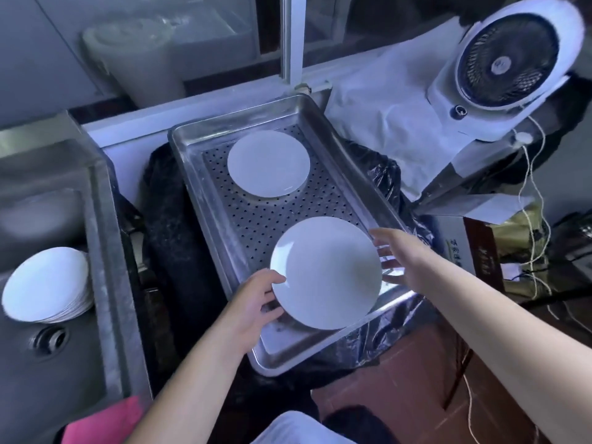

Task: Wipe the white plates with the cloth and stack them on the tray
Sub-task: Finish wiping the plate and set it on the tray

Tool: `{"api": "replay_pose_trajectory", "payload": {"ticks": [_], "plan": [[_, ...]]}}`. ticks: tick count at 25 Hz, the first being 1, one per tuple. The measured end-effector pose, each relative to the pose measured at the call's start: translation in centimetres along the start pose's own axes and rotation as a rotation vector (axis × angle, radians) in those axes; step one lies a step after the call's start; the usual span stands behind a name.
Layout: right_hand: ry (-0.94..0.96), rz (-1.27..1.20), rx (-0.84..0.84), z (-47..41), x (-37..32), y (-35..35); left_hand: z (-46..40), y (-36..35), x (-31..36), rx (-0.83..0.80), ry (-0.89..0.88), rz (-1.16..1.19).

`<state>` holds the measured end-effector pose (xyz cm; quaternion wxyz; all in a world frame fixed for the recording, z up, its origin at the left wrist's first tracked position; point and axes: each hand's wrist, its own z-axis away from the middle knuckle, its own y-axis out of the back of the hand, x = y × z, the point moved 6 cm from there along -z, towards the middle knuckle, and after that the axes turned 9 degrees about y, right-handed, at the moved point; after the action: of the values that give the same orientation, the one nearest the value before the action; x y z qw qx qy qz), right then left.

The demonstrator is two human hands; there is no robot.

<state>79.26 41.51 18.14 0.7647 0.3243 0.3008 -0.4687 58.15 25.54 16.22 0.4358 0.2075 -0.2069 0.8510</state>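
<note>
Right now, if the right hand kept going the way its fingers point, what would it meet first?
The right hand, fingers spread, points left at the near white plate over the metal tray. It would likely meet that plate's right rim first; whether the fingertips already touch it is unclear.

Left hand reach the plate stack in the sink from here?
Probably yes. The left hand only touches the near plate; the stack lies uncovered to its left, nothing between.
</note>
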Motion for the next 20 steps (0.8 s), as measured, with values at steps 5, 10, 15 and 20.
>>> {"api": "replay_pose_trajectory", "payload": {"ticks": [5,10,15,20], "plan": [[-0.038,0.062,-0.112,-5.2,0.5,0.5,-2.1,-2.2,-0.3,0.118,0.090,0.100],[-0.069,0.039,-0.218,-8.2,2.0,1.1,-2.9,-3.6,-0.9,0.248,0.113,0.135],[-0.109,-0.065,-0.288,-10.4,4.4,1.4,-3.4,-4.7,-1.5,0.413,0.125,0.145],[-0.081,-0.043,-0.373,-10.6,4.5,1.6,-3.7,-5.1,-1.6,0.475,0.099,0.154]]}}
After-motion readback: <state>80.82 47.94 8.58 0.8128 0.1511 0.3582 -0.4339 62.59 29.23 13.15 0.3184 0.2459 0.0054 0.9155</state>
